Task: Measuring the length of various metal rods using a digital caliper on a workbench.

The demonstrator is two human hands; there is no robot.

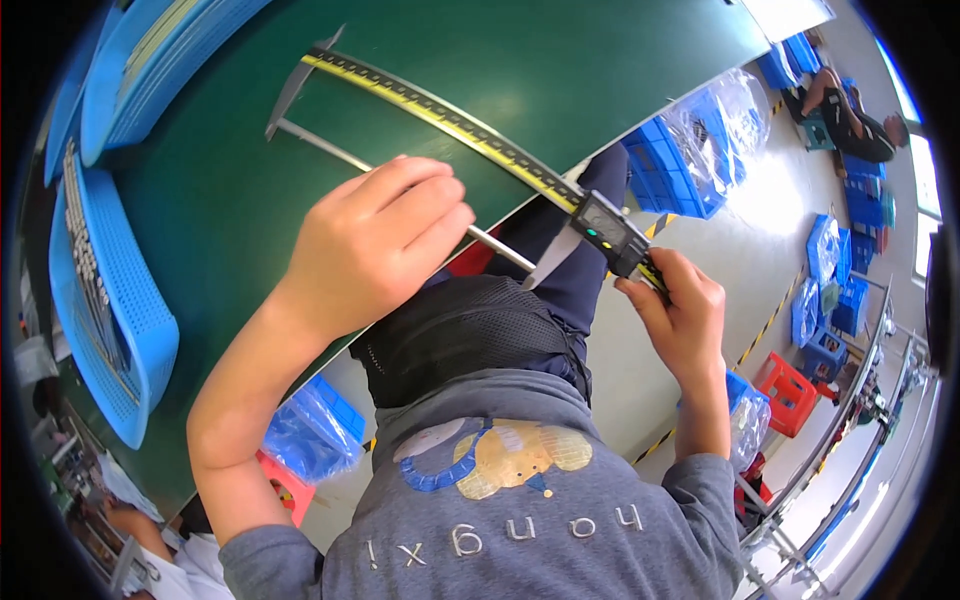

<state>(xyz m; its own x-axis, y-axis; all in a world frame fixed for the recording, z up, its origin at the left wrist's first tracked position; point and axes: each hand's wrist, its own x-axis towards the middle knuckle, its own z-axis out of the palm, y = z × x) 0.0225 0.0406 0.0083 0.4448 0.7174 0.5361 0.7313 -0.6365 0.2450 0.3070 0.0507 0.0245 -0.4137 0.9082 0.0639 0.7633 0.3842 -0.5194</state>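
A long digital caliper (450, 127) with a yellow-edged scale slants from the green table out over my lap. Between its jaws lies a thin metal rod (330, 147), one end at the fixed jaw and the other at the sliding jaw. My left hand (375, 235) is closed around the middle of the rod, its fingers curled over it. With thumb and fingers, my right hand (680, 300) grips the caliper near its display housing (610, 232), at the near end.
On the left of the green table (225, 200) stands a blue basket (150, 320) holding many thin rods. Another blue basket (165, 80) is behind it. Blue crates (680, 160) with clear plastic bags and a red stool (785, 395) stand on the floor. A seated person (855, 125) is at far right.
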